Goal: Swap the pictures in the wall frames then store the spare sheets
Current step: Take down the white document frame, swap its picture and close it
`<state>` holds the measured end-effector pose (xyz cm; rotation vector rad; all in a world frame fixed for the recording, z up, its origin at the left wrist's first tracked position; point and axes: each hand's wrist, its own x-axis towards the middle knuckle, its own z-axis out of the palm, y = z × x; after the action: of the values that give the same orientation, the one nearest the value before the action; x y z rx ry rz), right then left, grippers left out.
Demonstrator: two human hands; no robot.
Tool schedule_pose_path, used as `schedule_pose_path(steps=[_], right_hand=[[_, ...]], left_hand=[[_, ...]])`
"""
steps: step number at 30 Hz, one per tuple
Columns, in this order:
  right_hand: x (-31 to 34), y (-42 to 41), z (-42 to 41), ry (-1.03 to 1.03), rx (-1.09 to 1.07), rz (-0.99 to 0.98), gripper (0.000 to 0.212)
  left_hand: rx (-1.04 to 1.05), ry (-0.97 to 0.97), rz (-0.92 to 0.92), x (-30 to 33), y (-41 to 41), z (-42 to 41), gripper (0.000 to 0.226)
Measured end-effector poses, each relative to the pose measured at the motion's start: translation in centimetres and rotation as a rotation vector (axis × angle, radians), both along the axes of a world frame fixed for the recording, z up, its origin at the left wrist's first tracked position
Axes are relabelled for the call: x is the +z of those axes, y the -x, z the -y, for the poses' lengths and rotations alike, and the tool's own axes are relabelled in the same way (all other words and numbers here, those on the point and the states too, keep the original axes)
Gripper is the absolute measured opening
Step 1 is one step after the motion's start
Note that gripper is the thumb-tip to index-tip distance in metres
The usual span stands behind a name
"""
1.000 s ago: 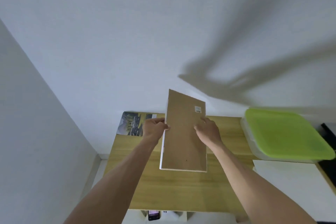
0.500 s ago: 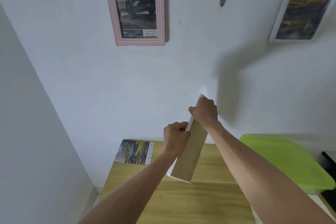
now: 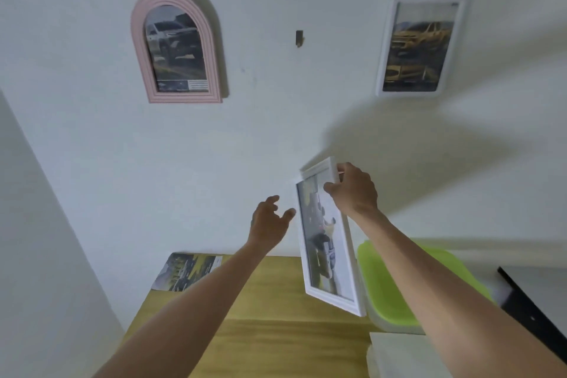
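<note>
1. Two bare arms reach forward and up toward a white wall, seen from a camera on the person's head.
2. The right hand grips the top corner of a white rectangular frame, thumb across the front and fingers curled behind the edge.
3. That frame is held in the air above a wooden table, tilted, its picture side facing the viewer; the picture inside is blurred.
4. The left hand hangs just beside the frame's left edge with fingers spread and relaxed, holding nothing; whether the thumb tip touches the frame cannot be told.
5. On the wall, upper left, hangs a pink arched frame showing a dark vehicle.
6. On the wall, upper right, hangs a white rectangular wall frame showing a yellow vehicle.
7. Between those two frames a small bare hook sticks out of the wall.
8. A loose printed sheet lies at the table's far left corner, against the wall.
9. A clear storage box with a lime green lid sits at the table's right, partly behind the held frame and the right forearm.
10. A pale white box sits in front of the green-lidded one.
</note>
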<state>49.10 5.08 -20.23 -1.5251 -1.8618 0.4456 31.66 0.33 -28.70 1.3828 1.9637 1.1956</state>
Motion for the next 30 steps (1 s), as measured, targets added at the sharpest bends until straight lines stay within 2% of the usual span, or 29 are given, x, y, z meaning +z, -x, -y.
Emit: schedule_pose_path(steps=[3, 6, 10, 13, 16, 23, 30], right_hand=[[1.3, -3.0, -0.5, 0.034, 0.110, -0.176, 0.034], [2.4, -5.3, -0.9, 0.080, 0.216, -0.452, 0.034], [4.0, -7.0, -1.7, 0.139, 0.324, -0.618, 0.037], [5.1, -7.1, -2.4, 0.118, 0.358, -0.620, 0.039], [6.2, -6.3, -3.3, 0.022, 0.339, -0.581, 0.041], [10.5, -3.4, -7.2, -0.186, 0.335, -0.429, 0.038], [14.9, 0.5, -11.3, -0.266, 0.290, -0.371, 0.043]], left_hand=[[0.055, 0.063, -0.006, 1.3, 0.9, -0.6, 0.072], [0.065, 0.082, 0.056, 2.4, 1.9, -1.0, 0.072], [0.011, -0.139, 0.233, 4.8, 2.4, -0.6, 0.032], [0.019, -0.251, 0.224, 7.5, 2.9, -0.4, 0.023], [0.021, -0.320, 0.206, 10.4, 3.8, -1.1, 0.025], [-0.013, -0.379, 0.214, 16.9, 7.1, -4.7, 0.036], [0.040, -0.416, 0.173, 21.8, 9.7, -9.3, 0.028]])
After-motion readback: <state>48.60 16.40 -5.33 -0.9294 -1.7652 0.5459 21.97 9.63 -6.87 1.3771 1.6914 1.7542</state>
